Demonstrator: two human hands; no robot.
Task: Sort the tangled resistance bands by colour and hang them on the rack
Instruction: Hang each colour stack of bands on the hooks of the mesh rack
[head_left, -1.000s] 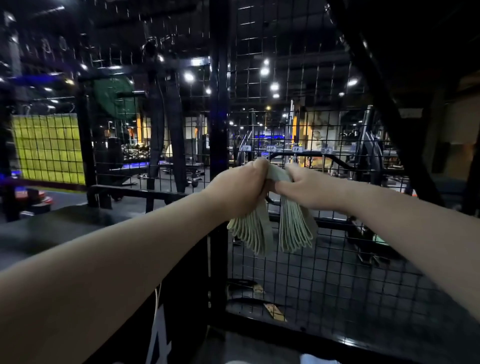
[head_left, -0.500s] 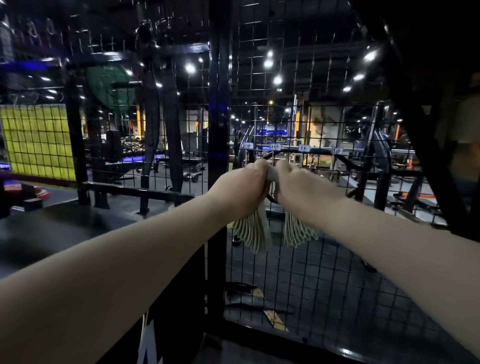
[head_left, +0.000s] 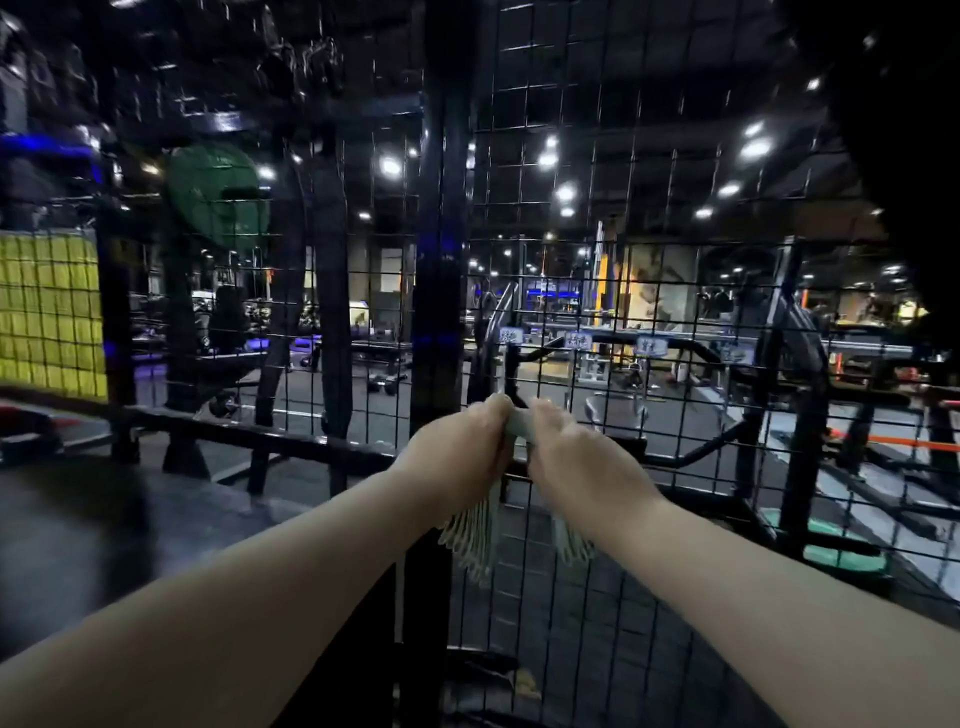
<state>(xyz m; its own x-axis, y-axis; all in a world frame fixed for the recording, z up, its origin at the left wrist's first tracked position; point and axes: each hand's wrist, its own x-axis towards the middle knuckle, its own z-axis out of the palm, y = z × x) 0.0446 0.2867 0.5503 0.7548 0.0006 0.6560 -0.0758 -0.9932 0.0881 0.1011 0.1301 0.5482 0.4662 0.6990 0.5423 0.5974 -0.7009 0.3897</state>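
pale on black
mint-white bands (head_left: 470, 540), finely striped below the grip; black square mesh (head_left: 597, 291) behind it

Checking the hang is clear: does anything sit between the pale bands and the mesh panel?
Nothing visible does. The left hand and right hand grip the pale bands right up at the wire mesh panel; the hands hide whatever the bands fold over.

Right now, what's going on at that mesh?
A person grips a bunch of pale bands with both hands, left hand and right hand close together, in front of the black wire mesh. The bands' loose ends hang below the hands. Whether they sit on a hook cannot be seen.
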